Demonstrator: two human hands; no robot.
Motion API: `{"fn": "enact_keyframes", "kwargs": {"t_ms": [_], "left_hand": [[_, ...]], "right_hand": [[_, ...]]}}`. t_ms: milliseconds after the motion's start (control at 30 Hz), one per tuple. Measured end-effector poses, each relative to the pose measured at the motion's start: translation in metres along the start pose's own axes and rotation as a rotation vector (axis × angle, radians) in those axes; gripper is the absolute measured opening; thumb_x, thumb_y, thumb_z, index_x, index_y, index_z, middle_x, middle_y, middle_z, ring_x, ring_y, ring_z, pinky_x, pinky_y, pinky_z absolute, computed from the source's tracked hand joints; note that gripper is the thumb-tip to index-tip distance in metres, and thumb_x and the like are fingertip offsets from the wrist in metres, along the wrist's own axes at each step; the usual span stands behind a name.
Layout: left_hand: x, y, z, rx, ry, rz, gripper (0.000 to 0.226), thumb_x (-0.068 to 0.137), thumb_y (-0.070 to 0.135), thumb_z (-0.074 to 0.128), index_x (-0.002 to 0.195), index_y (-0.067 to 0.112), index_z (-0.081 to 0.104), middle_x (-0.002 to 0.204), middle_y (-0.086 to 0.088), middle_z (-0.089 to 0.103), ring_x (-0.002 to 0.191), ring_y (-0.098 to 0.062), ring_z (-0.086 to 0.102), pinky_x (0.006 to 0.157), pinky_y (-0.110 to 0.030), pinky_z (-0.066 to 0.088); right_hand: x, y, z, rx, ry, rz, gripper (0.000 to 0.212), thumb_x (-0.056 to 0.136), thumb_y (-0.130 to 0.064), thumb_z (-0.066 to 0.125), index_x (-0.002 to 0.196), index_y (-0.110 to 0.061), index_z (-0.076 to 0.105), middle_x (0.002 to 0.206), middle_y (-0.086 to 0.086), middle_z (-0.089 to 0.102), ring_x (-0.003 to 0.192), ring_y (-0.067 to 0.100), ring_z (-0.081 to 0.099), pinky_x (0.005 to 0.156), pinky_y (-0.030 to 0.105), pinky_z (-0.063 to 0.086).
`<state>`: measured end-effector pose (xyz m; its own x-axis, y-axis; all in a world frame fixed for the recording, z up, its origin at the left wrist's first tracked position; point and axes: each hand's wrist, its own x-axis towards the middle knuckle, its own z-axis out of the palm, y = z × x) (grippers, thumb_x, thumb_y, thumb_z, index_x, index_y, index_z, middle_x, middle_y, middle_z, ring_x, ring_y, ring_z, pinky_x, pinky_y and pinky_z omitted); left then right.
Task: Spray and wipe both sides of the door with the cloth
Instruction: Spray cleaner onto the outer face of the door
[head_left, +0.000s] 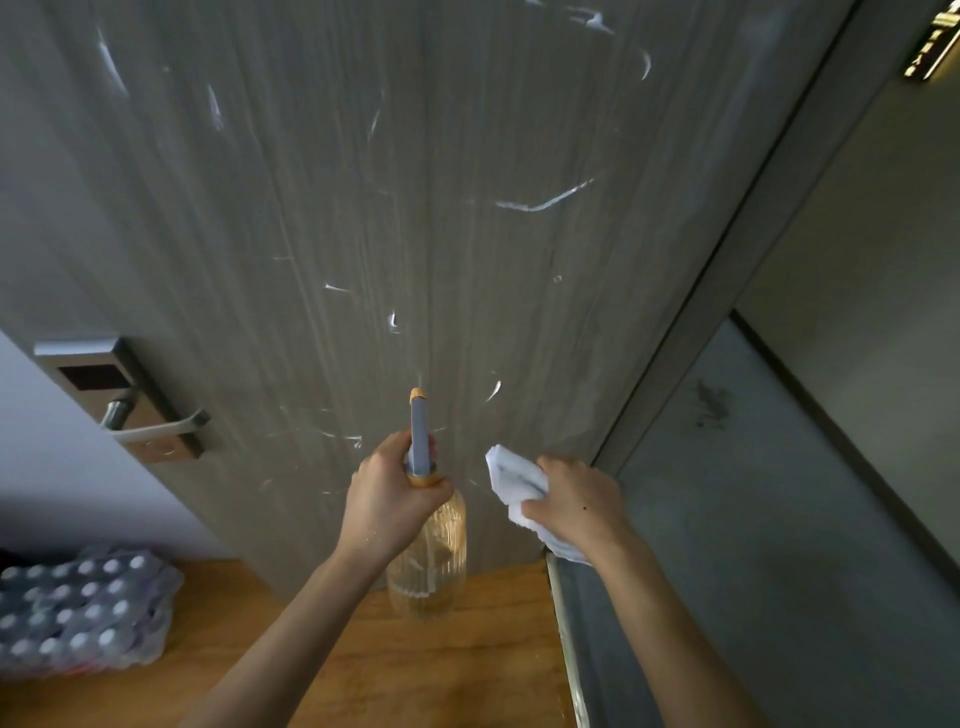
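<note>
Our left hand (387, 501) grips the neck of the spray bottle (428, 551), fingers curled round it just under the grey spray head, whose nozzle points at the door (363, 208). Our right hand (576, 501) holds the folded white cloth (511, 475) bunched in its fingers, close to the door's lower part. The bottle looks like clear ribbed glass or hard plastic with some liquid at the bottom; we judge it rather heavy and slippery if wet, so holding at the neck is safest. The cloth is soft and light and will follow the surface easily. The door in front of us carries white streaks, not yet wiped. At left is the metal lock with lever handle (150, 415), and below, packed bottles (78, 608) on the wooden floor (467, 675).
</note>
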<state>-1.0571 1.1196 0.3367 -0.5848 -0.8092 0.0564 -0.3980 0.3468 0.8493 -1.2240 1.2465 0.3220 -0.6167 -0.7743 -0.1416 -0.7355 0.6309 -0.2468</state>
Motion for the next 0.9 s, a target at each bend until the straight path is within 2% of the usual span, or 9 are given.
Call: {"fn": "enact_keyframes", "kwargs": {"t_ms": [100, 267, 433, 600, 733, 900], "left_hand": [[0.001, 0.005, 0.006, 0.012, -0.012, 0.031, 0.027, 0.058, 0.029, 0.066, 0.083, 0.024, 0.056, 0.068, 0.003, 0.058, 0.062, -0.02, 0.057, 0.06, -0.042, 0.048], [0.006, 0.012, 0.017, 0.056, -0.012, 0.045, 0.03, 0.064, 0.022, 0.072, 0.089, 0.017, 0.057, 0.075, 0.0, 0.058, 0.067, -0.023, 0.058, 0.065, -0.043, 0.049], [0.002, 0.012, 0.036, 0.037, -0.095, -0.043, 0.033, 0.055, 0.034, 0.064, 0.082, 0.014, 0.058, 0.073, -0.005, 0.064, 0.07, -0.025, 0.061, 0.066, -0.043, 0.049], [-0.005, 0.012, 0.053, 0.059, -0.129, -0.022, 0.026, 0.065, 0.019, 0.073, 0.086, 0.016, 0.058, 0.076, -0.003, 0.063, 0.07, -0.022, 0.061, 0.066, -0.042, 0.05], [-0.004, 0.019, 0.066, 0.103, -0.15, 0.056, 0.029, 0.067, 0.019, 0.072, 0.091, 0.017, 0.058, 0.079, 0.003, 0.061, 0.073, -0.018, 0.06, 0.067, -0.038, 0.049], [-0.012, 0.001, 0.086, 0.099, -0.202, -0.056, 0.02, 0.068, 0.021, 0.071, 0.085, 0.018, 0.06, 0.074, 0.004, 0.064, 0.072, -0.018, 0.061, 0.066, -0.033, 0.047]], "right_hand": [[-0.003, 0.004, -0.008, 0.01, 0.022, 0.01, 0.015, 0.076, -0.033, 0.058, 0.084, -0.021, 0.054, 0.079, -0.005, 0.063, 0.068, 0.017, 0.058, 0.054, 0.026, 0.037], [-0.007, 0.007, -0.017, 0.042, 0.091, 0.017, 0.019, 0.074, -0.036, 0.061, 0.079, -0.02, 0.053, 0.072, -0.006, 0.061, 0.061, 0.015, 0.056, 0.05, 0.024, 0.035], [-0.012, 0.019, -0.02, 0.038, 0.097, 0.042, 0.012, 0.076, -0.028, 0.058, 0.081, -0.018, 0.054, 0.073, -0.005, 0.06, 0.06, 0.015, 0.052, 0.048, 0.021, 0.03], [-0.02, 0.029, -0.022, 0.023, 0.094, 0.054, 0.014, 0.077, -0.027, 0.059, 0.082, -0.015, 0.053, 0.074, -0.003, 0.061, 0.061, 0.017, 0.052, 0.047, 0.021, 0.03], [-0.024, 0.038, -0.016, 0.049, 0.097, 0.071, 0.015, 0.077, -0.031, 0.059, 0.08, -0.019, 0.051, 0.071, -0.005, 0.059, 0.06, 0.015, 0.055, 0.049, 0.022, 0.034], [-0.032, 0.047, -0.011, 0.006, 0.073, 0.085, 0.011, 0.08, -0.026, 0.055, 0.079, -0.019, 0.047, 0.07, -0.006, 0.054, 0.053, 0.009, 0.043, 0.046, 0.019, 0.025]]}}
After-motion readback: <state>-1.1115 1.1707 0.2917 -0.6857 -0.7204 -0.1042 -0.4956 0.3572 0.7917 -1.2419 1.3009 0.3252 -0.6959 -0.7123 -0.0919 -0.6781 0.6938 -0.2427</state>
